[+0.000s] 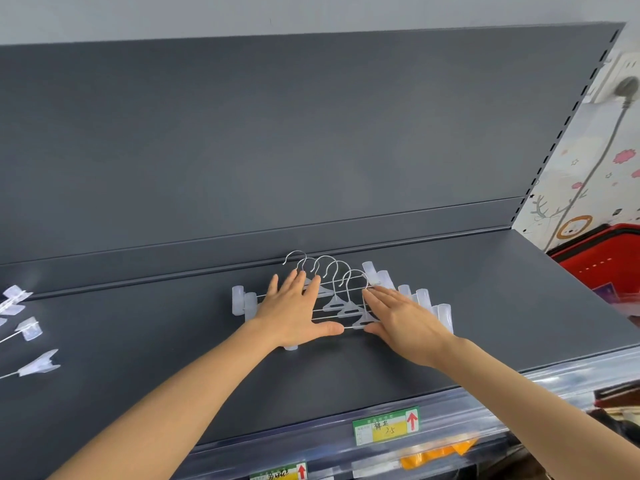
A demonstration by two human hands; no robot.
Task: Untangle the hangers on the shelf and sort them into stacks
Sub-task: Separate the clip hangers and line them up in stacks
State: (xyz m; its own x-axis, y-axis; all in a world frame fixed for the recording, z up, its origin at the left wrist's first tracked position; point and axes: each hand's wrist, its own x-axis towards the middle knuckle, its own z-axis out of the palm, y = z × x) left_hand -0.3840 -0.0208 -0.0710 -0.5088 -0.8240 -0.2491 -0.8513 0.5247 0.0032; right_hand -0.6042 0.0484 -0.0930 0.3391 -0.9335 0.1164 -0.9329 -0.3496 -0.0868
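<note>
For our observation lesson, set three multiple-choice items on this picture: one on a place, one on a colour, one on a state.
1. Where do the loose hangers lie, seen from the stack?
A. To its left
B. To its right
C. On top of it

2. What colour is the basket?
A. Blue
B. Red
C. Green

3. How are the left hand and right hand?
A. Clenched in fists
B. Flat on the stack, fingers straight
C. Lifted clear of the stack

Answers: 1 A, they lie at the far left; 2 B, its rim and wall are red; 3 B, both palms rest on the stack.
</note>
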